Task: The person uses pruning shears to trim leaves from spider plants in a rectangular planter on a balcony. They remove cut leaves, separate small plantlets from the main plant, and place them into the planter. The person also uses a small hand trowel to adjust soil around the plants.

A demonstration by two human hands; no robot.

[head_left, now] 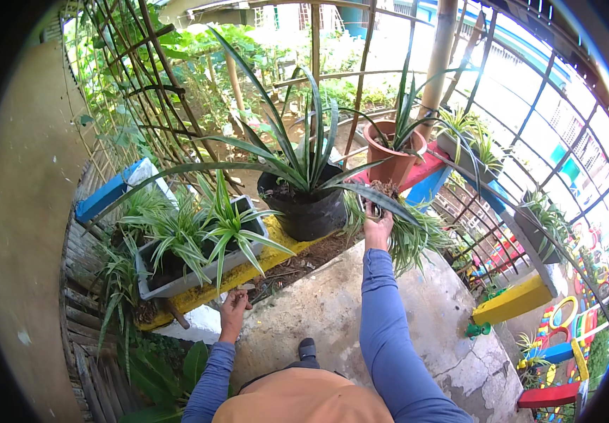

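My right hand (378,229) reaches forward and is closed on a spider plant (417,240). The plant's striped leaves hang to the right of the hand, and a brown root clump (385,189) shows just above the fingers. Beside it stands a big black pot (308,220) with a long-leaved plant (304,166). My left hand (234,314) is low, with curled fingers, near the front edge of a grey planter box (195,282). Whether anything small is in those fingers I cannot make out. Spider plants (227,222) grow in the box.
The planter and black pot rest on a yellow ledge (276,250). A terracotta pot (392,158) stands behind my right hand on a red and blue support. Bamboo lattice rises at the back. Grey hanging planters (470,151) line the right, above a cracked concrete floor (445,317).
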